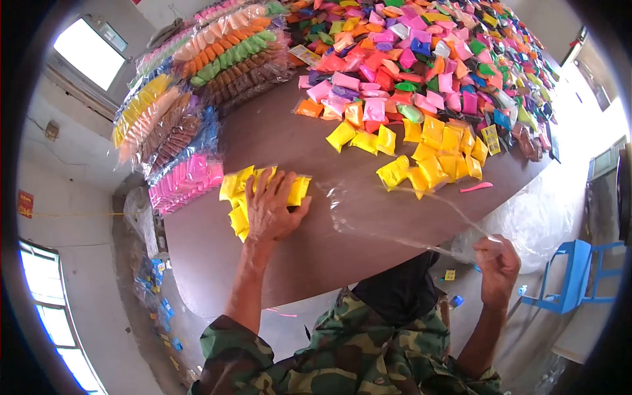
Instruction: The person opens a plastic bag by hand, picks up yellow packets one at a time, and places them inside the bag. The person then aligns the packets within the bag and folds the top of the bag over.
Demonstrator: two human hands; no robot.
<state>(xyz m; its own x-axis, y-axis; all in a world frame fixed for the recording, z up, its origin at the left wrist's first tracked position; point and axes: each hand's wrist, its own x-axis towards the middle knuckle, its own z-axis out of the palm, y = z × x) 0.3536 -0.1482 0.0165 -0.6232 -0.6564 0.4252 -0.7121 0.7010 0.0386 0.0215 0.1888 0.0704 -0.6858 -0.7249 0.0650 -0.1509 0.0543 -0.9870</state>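
Observation:
My left hand (270, 205) lies flat with fingers spread on a cluster of small yellow packets (237, 217) at the left of the brown table. It presses on them without wrapping round any. Off the table's near edge on the right, my right hand (497, 263) is closed on one end of a clear plastic bag (395, 227). The bag stretches from there across the table, and its other end lies near my left hand. Beyond it sits a loose group of yellow packets (438, 155), with a pink plastic stick (476, 187) beside them.
A large heap of multicoloured packets (421, 66) covers the far side of the table (283, 263). Bagged rows of packets (230, 59) are stacked at the far left, with pink ones (187, 181) in front. A blue stool (566, 276) stands on the floor at right.

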